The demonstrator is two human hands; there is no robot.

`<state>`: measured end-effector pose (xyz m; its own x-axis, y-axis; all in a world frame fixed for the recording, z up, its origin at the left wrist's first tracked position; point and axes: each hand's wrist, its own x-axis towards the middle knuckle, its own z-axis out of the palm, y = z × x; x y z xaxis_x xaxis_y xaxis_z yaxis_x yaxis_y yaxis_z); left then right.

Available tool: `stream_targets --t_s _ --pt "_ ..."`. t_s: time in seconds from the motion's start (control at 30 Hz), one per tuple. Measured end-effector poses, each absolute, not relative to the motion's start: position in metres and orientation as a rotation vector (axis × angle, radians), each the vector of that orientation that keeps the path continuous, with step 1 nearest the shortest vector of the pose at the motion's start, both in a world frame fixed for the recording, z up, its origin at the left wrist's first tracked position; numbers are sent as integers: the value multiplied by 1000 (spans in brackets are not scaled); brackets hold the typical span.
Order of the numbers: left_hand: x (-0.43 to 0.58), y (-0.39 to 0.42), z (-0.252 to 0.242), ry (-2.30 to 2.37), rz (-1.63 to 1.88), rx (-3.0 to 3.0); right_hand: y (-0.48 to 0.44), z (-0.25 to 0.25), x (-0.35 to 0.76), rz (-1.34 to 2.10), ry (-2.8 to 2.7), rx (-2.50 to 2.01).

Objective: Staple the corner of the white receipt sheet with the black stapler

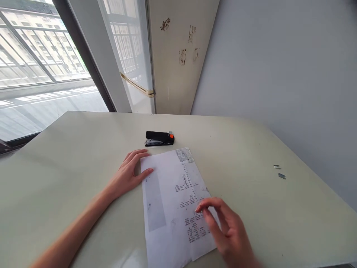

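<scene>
Printed white paper sheets (167, 193) lie on the pale table (92, 149), their lower edges not quite lined up. My left hand (131, 171) rests at the upper left edge of the paper, thumb on the sheet and fingers spread beside it. Over the right part of the paper is my right hand (223, 223), fingers curled and the thumb near the index fingertip, with a small space between them and nothing visible in it. A black stapler (159, 138) with an orange-red part lies just beyond the paper's top edge.
Two small metallic pieces, apparently staple strips (276, 166) (282, 176), lie on the right side of the table. Behind the table stands a fridge (178, 74) with a worn side. A window (41, 56) is at the left and a plain wall (264, 67) at the right.
</scene>
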<state>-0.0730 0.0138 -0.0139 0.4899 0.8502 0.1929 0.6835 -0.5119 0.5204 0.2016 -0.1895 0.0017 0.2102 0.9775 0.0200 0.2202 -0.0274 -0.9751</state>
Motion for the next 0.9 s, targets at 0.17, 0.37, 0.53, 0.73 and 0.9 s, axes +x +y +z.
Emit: stream_targets --t_s 0.17,0.37,0.53,0.73,0.9 --pt "-72 15 -18 1266 625 2394 -158 -3 246 825 -1241 -1543" --pt "-71 15 -16 1312 640 2353 -110 -19 278 866 -1253 -1589" --pt "-73 17 -16 1462 737 2282 -74 -19 284 933 -1303 -1564" --pt "-73 18 -16 1540 759 2232 -57 -23 283 915 -1395 -1590" --pt "-72 19 -19 1555 743 2260 -60 -24 283 883 -1430 -1580"
